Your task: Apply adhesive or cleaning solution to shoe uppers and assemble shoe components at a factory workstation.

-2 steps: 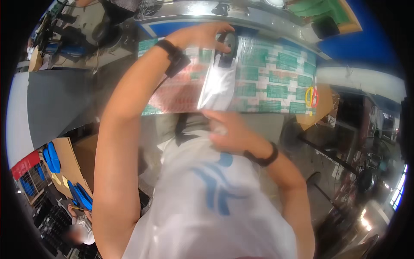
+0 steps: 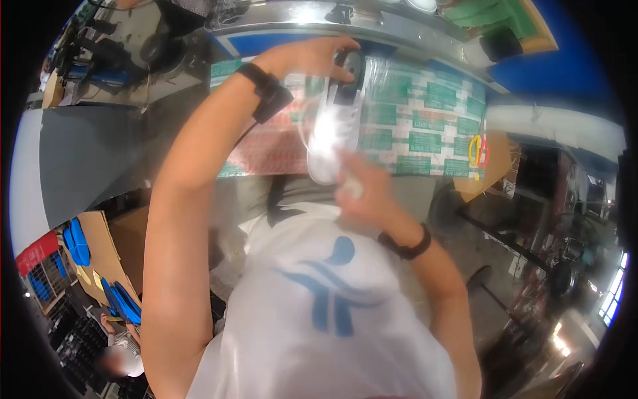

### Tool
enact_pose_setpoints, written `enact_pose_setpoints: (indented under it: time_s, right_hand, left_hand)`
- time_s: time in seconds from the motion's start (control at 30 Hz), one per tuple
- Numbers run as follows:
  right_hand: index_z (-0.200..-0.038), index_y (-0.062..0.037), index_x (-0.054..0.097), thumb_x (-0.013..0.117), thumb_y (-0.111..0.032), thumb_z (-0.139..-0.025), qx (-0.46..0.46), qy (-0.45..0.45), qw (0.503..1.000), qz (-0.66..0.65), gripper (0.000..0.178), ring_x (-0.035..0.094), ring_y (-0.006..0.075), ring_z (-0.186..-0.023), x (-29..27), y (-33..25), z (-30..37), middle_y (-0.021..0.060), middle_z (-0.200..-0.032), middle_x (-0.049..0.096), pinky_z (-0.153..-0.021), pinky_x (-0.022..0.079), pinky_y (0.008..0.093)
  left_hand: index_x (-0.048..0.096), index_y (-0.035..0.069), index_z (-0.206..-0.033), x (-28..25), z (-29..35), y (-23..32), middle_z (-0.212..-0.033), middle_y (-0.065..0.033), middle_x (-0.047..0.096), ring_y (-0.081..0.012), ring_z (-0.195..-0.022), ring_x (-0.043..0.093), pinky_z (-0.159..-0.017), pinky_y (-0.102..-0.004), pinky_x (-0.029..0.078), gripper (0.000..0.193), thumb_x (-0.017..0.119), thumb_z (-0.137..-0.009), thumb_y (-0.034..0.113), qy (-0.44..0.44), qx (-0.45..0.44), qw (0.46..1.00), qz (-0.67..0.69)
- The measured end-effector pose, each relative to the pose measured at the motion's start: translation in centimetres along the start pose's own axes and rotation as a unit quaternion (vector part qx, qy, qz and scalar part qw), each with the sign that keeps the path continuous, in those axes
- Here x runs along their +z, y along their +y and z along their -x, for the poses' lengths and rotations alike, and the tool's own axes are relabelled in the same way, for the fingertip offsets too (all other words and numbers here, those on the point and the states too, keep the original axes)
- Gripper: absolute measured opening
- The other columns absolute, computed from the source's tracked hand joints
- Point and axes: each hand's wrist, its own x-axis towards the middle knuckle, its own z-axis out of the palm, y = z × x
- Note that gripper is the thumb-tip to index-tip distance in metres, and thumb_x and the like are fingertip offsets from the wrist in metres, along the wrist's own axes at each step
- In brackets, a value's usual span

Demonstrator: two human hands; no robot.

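A white shoe [image 2: 335, 126] lies lengthwise on the table, its rounded toe pointing toward me at the near edge. The heel opening at its far end holds a dark, smooth piece [image 2: 354, 65] that looks like a shoe last. My left hand [image 2: 312, 56] grips this far end, thumb on the dark piece and fingers curled around the back. Close by the toe's right side is my right hand [image 2: 369, 189], smeared by motion, its fingers closed around something small and pale [image 2: 353, 187] whose kind I cannot make out. Whether it touches the shoe cannot be told.
Clear film covers the green-and-white patterned tabletop [image 2: 425, 143]. Yellow-and-red-handled scissors [image 2: 478, 151] lie at its right end. A metal rail [image 2: 279, 21] runs along the back. To the left stand a grey panel [image 2: 86, 166] and a rack with blue sole-shaped pieces [image 2: 76, 243]; another person [image 2: 126, 352] is beyond.
My right hand has moved slightly away from me and to the right, along the toe. The shoe's toe now shows rounded and more face-up. My left hand keeps its hold.
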Motion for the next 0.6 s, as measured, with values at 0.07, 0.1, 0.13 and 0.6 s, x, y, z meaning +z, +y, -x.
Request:
enact_pose_setpoints:
  time_s: [0.07, 0.1, 0.13, 0.6]
  right_hand:
    - [-0.157, 0.0044, 0.06, 0.088, -0.033, -0.083, -0.024, 0.179, 0.977, 0.112, 0.088, 0.078, 0.0395, -0.108, -2.7, 0.3, 0.8, 0.0214, -0.121, 0.078, -0.098, 0.062, 0.0454]
    - [-0.157, 0.0044, 0.06, 0.088, -0.033, -0.083, -0.018, 0.183, 0.977, 0.109, 0.088, 0.078, 0.0395, -0.108, -2.4, 0.5, 0.3, 0.0214, -0.121, 0.078, -0.098, 0.062, 0.0454]
    - [-0.156, 0.0054, 0.06, 0.09, -0.035, -0.081, -0.032, 0.209, 0.965, 0.153, 0.09, 0.078, 0.0385, -0.104, -2.3, 0.6, -1.2, 0.0206, -0.119, 0.078, -0.093, 0.063, 0.0446]
    - [-0.155, 0.0061, 0.06, 0.093, -0.044, -0.078, -0.087, 0.18, 0.932, 0.301, 0.097, 0.077, 0.0377, -0.085, -4.6, 0.8, -0.5, 0.0185, -0.102, 0.076, -0.074, 0.063, 0.0442]
  left_hand:
    - [0.039, 0.008, -0.175, 2.2, -0.5, 3.2, -0.171, -0.0245, 0.052, -0.0406, -0.157, 0.051, -0.13, -0.0485, 0.043, 0.111, 0.088, -0.091, 0.062, 0.016, -0.054, 0.994, 0.094]
    - [0.038, 0.007, -0.175, 2.4, -0.5, 4.1, -0.17, -0.0266, 0.052, -0.0407, -0.156, 0.052, -0.129, -0.0473, 0.044, 0.113, 0.089, -0.089, 0.06, 0.023, -0.107, 0.98, 0.164]
    - [0.04, 0.004, -0.173, 3.5, -1.4, 2.6, -0.162, -0.0302, 0.058, -0.0414, -0.15, 0.058, -0.124, -0.0457, 0.048, 0.109, 0.089, -0.088, 0.054, 0.062, -0.088, 0.983, 0.148]
    - [0.045, -0.004, -0.163, 6.7, -2.0, 2.8, -0.133, -0.0333, 0.075, -0.0454, -0.126, 0.074, -0.108, -0.0473, 0.058, 0.097, 0.081, -0.087, 0.045, 0.17, -0.11, 0.974, 0.103]
